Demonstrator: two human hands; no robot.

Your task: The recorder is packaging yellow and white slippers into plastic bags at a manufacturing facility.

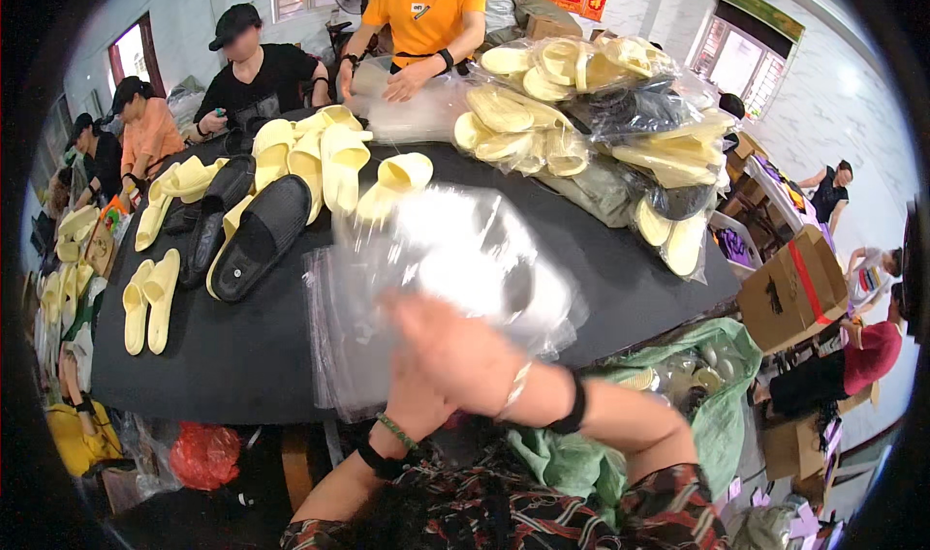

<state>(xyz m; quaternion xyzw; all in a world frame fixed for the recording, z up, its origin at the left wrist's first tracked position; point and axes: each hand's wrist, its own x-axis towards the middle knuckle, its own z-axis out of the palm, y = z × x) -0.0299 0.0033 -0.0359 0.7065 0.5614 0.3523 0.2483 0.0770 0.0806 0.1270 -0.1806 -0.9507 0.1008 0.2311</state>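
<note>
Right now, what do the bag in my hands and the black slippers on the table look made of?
Clear bag: thin plastic film, glossy, see-through and crinkled. Black slippers: likely moulded foam or rubber, matte, one piece with ribbed soles. Both hands, right hand in front, grip the bag.

We count two black slippers [260, 235] on the counter [242, 356]; one yellow pair [150, 298] lying flat at the left; one clear bag [455, 259], one cardboard box [794, 293], one red bag [205, 453]
</note>
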